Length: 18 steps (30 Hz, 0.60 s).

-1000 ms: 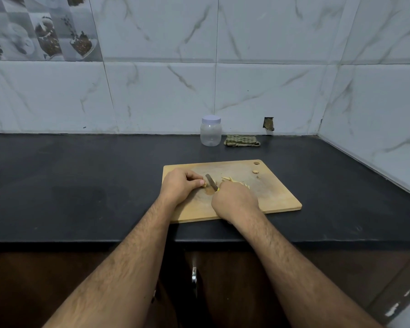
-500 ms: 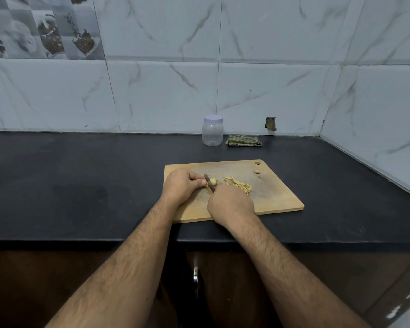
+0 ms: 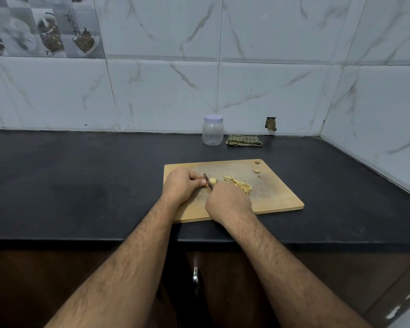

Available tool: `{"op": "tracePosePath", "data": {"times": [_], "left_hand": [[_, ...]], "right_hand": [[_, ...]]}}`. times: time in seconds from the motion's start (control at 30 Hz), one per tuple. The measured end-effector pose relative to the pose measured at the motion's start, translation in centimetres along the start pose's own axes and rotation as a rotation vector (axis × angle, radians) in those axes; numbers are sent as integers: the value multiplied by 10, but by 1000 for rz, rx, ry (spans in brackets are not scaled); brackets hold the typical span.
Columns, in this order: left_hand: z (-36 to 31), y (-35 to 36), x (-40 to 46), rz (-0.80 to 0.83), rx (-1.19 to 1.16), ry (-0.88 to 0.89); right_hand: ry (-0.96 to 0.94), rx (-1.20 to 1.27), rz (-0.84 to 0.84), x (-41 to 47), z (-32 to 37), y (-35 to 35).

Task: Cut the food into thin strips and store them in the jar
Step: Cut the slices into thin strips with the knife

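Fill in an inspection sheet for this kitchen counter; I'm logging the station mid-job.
Surface: black stone countertop, rectangular wooden cutting board near its front edge.
Job's things: pale yellow food piece on the board under the small dark-bladed knife; pile of thin cut strips to its right; clear plastic jar with white lid at the wall, lid on.
Clutter: folded green checked cloth beside the jar; small food offcut near the board's hole.
Grippers: left hand holds the food; right hand grips the knife.
Cables: nothing seen.
Surroundings: white marble-look wall tiles, small broken hole.
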<state>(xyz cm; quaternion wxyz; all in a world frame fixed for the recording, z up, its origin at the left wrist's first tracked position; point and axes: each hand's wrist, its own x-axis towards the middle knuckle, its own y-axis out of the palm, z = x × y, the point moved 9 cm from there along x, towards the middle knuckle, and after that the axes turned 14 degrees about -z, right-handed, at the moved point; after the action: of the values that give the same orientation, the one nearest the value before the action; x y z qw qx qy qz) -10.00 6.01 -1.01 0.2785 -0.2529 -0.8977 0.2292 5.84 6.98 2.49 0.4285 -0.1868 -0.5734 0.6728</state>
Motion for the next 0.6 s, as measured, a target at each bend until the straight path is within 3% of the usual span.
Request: {"op": "tracePosePath", "data": {"times": [0.6], "left_hand": [[1, 0, 1, 19, 14, -4]], "right_hand": [[-7, -21, 41, -10, -6, 0]]}}
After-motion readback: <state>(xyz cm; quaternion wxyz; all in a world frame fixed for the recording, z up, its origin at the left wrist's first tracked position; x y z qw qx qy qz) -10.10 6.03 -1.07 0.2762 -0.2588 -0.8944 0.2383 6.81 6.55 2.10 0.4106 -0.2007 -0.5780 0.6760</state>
